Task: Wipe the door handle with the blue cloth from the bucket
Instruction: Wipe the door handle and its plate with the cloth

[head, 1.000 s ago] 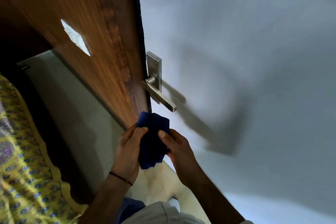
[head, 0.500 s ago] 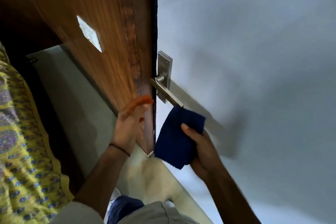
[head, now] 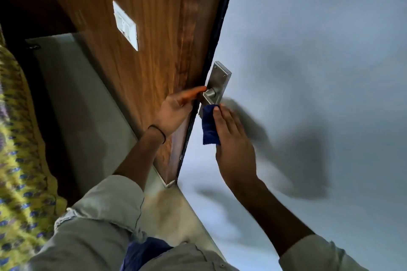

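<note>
Since the earlier frame: both hands raised to the door handle (head: pixel 211 98); blue cloth (head: pixel 209 124) brought from below the lever up onto it.

Wooden door (head: pixel 141 50): ajar, edge toward the camera, steel backplate (head: pixel 220 77) fixed on the edge side, above the handle's pivot.

Right hand (head: pixel 233 138): just below the handle, fingers extended, pressing the blue cloth against the lower end of the lever. Grip appears to be a flat press rather than a fist; underside of the grip hidden.

Left hand (head: pixel 176 110): open, holding nothing, fingertips at the door edge just left of the handle, probably steadying the door.

Progress, as judged: cloth retrieved and in contact; wiping at or near its start. Remaining: strokes along the full lever, pivot and backplate. Bucket not in view.
</note>
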Action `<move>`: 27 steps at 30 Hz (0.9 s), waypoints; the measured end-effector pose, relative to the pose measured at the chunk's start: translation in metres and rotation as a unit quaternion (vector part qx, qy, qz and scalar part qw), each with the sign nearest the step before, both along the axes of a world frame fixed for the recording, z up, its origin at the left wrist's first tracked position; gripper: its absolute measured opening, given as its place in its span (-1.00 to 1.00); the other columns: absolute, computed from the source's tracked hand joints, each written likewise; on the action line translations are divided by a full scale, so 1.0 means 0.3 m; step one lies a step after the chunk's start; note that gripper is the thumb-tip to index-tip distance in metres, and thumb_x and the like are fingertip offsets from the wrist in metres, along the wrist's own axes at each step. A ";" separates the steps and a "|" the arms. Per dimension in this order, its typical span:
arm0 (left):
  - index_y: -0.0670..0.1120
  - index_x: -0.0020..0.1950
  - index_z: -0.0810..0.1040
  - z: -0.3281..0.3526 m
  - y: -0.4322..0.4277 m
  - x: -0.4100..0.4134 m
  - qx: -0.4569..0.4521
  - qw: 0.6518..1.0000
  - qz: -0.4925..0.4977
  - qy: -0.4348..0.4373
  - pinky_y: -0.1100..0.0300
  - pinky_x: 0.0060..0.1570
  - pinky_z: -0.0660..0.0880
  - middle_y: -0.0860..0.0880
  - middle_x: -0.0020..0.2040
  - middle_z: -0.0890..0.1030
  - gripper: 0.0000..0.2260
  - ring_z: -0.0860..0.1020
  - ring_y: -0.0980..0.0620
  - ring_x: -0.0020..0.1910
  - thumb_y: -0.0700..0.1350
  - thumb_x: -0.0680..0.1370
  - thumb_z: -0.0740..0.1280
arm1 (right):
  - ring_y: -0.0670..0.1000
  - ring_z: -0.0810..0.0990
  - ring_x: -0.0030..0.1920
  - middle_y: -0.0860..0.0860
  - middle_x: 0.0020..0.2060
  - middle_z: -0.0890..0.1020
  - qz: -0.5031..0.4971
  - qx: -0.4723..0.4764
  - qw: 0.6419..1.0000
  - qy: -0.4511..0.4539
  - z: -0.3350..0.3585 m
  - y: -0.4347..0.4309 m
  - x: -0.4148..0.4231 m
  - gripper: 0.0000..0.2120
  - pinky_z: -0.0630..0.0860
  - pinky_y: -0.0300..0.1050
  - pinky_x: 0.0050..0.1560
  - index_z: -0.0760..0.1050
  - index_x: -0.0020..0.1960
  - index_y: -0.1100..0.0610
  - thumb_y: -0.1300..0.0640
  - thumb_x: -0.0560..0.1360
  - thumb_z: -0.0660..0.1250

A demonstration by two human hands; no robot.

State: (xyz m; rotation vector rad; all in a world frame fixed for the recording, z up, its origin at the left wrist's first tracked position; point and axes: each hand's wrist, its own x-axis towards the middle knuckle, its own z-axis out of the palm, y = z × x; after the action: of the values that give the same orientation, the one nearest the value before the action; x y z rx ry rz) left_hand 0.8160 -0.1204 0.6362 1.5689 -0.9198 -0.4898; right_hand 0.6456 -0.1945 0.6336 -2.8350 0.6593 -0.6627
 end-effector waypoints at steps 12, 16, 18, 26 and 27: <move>-0.16 0.36 0.48 -0.015 -0.014 0.043 -0.032 0.997 -0.061 0.045 0.50 0.29 0.32 0.04 0.33 0.49 -0.40 0.46 0.43 0.23 -0.59 0.43 0.06 | 0.15 0.30 0.50 0.04 0.53 0.30 0.112 -0.071 0.987 0.093 0.000 -0.139 -0.060 -0.24 0.30 -0.08 0.40 0.27 0.53 0.13 0.51 0.38 0.24; -0.11 0.33 0.51 -0.044 -0.017 0.046 -0.047 0.996 -0.051 0.062 0.37 0.40 0.29 0.01 0.33 0.53 -0.36 0.44 0.27 0.35 -0.59 0.41 0.05 | 0.19 0.18 0.56 0.05 0.56 0.24 0.133 -0.087 0.976 0.147 -0.009 -0.119 -0.119 -0.22 0.37 0.09 0.42 0.23 0.55 0.13 0.54 0.38 0.22; -0.09 0.33 0.51 -0.054 -0.024 0.043 -0.058 0.995 -0.058 0.062 0.31 0.42 0.30 0.00 0.32 0.54 -0.36 0.45 0.20 0.37 -0.59 0.41 0.05 | 0.25 0.32 0.48 0.10 0.49 0.37 0.124 -0.110 0.978 0.129 0.040 -0.099 -0.051 -0.29 0.47 0.08 0.29 0.38 0.46 0.22 0.53 0.33 0.20; -0.15 0.37 0.45 -0.039 -0.016 0.042 -0.052 0.994 -0.072 0.067 0.51 0.24 0.36 0.09 0.30 0.49 -0.40 0.46 0.45 0.22 -0.58 0.45 0.03 | 0.26 0.32 0.47 0.17 0.45 0.42 0.197 -0.193 0.944 0.179 0.118 -0.150 0.072 -0.47 0.27 0.04 0.46 0.46 0.38 0.29 0.42 0.42 0.13; -0.11 0.37 0.45 -0.036 -0.016 0.040 -0.051 0.994 -0.069 0.072 0.52 0.22 0.36 0.11 0.30 0.49 -0.39 0.46 0.47 0.20 -0.58 0.45 0.02 | 0.25 0.32 0.48 0.15 0.45 0.42 0.195 -0.198 0.943 0.184 0.122 -0.150 0.042 -0.46 0.25 0.00 0.46 0.47 0.37 0.28 0.44 0.39 0.26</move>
State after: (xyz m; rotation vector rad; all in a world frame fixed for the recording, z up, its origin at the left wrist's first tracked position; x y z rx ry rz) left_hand 0.8280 -0.1251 0.6253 1.3649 -0.9319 -0.6354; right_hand 0.6581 -0.2395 0.6703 -3.3581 -0.0225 -0.2115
